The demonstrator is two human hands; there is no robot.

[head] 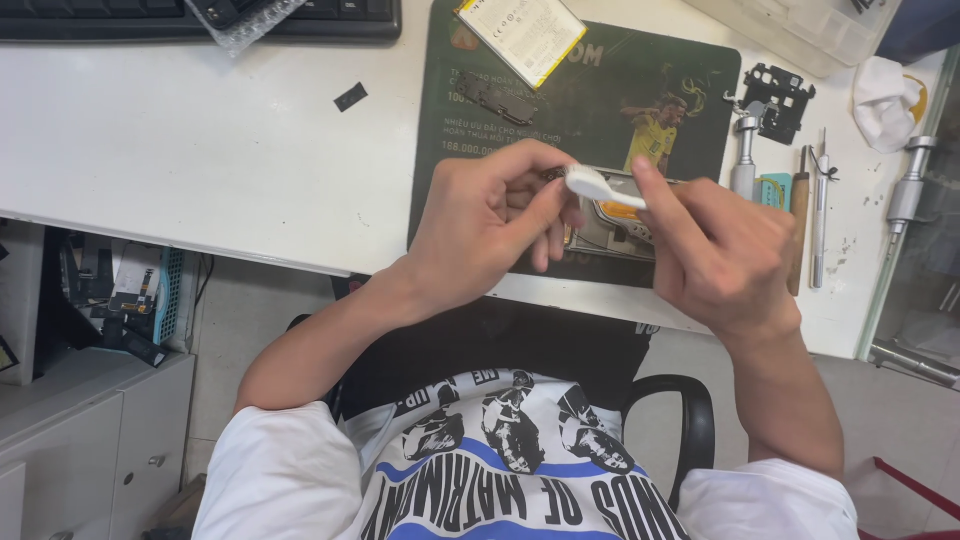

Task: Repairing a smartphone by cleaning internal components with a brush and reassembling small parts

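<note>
Printed shirt (500,450): white with blue bands and dark figures, closest to the lens, above a black chair armrest (690,420).
Left hand (480,225): fingers curled, thumb and forefinger pinching one end of a small white plastic piece (590,183).
Right hand (715,245): closed on the other end of that white piece, forefinger stretched along it.
White piece: held in the air between both hands, just above an opened phone body (610,225) lying on the mat, where an orange patch shows.
Doing it well: judged from the pinch, a light, steady hold at both ends, kept low over the phone, would keep the piece from bending or slipping.
Green work mat (560,120): under the phone; a flat phone battery (520,38) and a dark small board (495,97) lie on its far part.
Tools: screwdrivers (745,155) and tweezers (820,210) stand right of the mat, near a black frame part (778,95).
Keyboard (200,15): far left edge of the white desk (200,150).
</note>
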